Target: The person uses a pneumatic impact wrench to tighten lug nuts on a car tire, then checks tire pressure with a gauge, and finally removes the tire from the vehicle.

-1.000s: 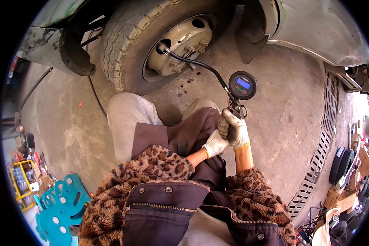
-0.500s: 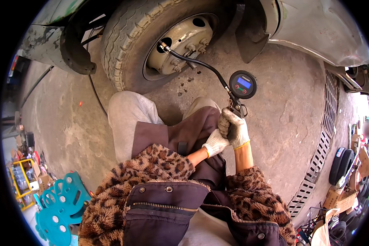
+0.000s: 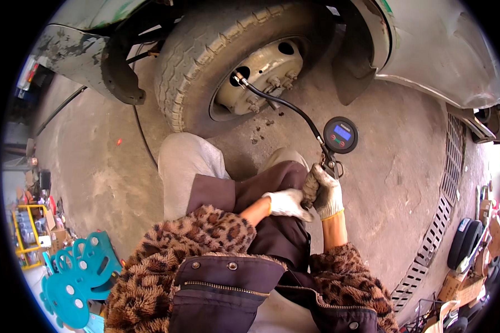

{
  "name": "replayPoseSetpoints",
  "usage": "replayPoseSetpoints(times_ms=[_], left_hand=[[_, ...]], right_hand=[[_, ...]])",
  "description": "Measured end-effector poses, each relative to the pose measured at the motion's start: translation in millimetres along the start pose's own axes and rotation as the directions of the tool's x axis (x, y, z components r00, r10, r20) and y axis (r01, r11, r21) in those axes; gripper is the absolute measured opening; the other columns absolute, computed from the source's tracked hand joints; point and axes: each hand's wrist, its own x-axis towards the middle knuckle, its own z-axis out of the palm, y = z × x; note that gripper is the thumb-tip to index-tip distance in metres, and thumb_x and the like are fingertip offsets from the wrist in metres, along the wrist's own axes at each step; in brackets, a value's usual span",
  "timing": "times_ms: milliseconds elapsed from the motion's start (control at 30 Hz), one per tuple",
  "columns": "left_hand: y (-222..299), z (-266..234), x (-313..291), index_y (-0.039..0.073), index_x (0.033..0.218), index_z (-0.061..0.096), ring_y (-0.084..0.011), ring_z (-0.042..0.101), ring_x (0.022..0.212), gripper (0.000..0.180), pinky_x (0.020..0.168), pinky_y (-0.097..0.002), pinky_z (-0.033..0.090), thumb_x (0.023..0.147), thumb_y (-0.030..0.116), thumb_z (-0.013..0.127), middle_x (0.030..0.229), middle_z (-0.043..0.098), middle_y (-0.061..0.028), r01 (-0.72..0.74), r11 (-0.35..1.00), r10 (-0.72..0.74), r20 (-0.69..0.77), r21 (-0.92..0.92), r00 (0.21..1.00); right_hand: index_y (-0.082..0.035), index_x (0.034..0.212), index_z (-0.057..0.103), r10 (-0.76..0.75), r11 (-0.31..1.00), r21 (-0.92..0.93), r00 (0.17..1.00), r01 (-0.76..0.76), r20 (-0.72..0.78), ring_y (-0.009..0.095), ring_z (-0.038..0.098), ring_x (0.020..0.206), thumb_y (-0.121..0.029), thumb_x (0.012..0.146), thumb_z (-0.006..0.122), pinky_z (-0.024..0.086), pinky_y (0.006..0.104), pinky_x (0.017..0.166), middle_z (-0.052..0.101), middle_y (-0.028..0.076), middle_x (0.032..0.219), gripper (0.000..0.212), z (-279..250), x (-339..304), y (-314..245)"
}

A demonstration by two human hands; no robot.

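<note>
My right hand point(image 3: 324, 193), in a pale knit work glove, is closed around the grip of a digital tire inflator gauge point(image 3: 341, 135). The gauge's round black head with a lit blue screen stands above that hand. From it a black rubber hose point(image 3: 290, 105) curves up to a metal chuck point(image 3: 240, 79) at the valve in the wheel rim point(image 3: 259, 83). Just left of the grip, my left hand point(image 3: 286, 203), gloved too, lies over my lap with its fingers stretched out. Whether its fingertips touch the grip's lower end, I cannot tell.
The worn truck tire point(image 3: 186, 72) stands ahead, under dented bodywork point(image 3: 428, 55). A dark hose point(image 3: 141, 130) runs over the concrete at left. A teal plastic stool point(image 3: 75, 283) sits at lower left. A slotted drain grate point(image 3: 436, 227) curves along the right, near loose tires point(image 3: 464, 244) and cardboard.
My left hand has come away from the right hand a little to the left, its fingers now straighter. The whole view has shifted slightly; the right hand still grips the gauge.
</note>
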Motion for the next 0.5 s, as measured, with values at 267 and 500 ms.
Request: replayPoseSetpoints(times_ms=[267,500], left_hand=[[0,-163,-58,0.0,0.09,0.071,-0.0406,0.067,0.092,0.065,0.084,-0.0463,0.052,0.09,0.063,0.056,0.09,0.069,-0.024,0.342,0.936,-0.133,-0.984,-0.084,0.121],[16,-188,-46,0.001,0.093,0.074,-0.0402,0.067,0.098,0.059,0.086,-0.0464,0.053,0.088,0.058,0.058,0.098,0.07,-0.0245,0.35,0.927,-0.202,-0.965,-0.134,0.167]], right_hand=[[-0.012,0.086,0.058,0.031,0.999,-0.027,1.0,-0.031,0.003,0.009,0.033,0.046,-0.031,0.096,0.064,0.024,0.0252,0.042,0.036,-0.004,0.059,0.022,-4,8,1],[-0.007,0.128,0.057,0.031,0.994,-0.112,0.992,-0.017,0.122,0.007,0.03,0.046,-0.036,0.096,0.063,0.024,0.0232,0.043,0.032,-0.005,0.059,0.043,5,-2,-7]])
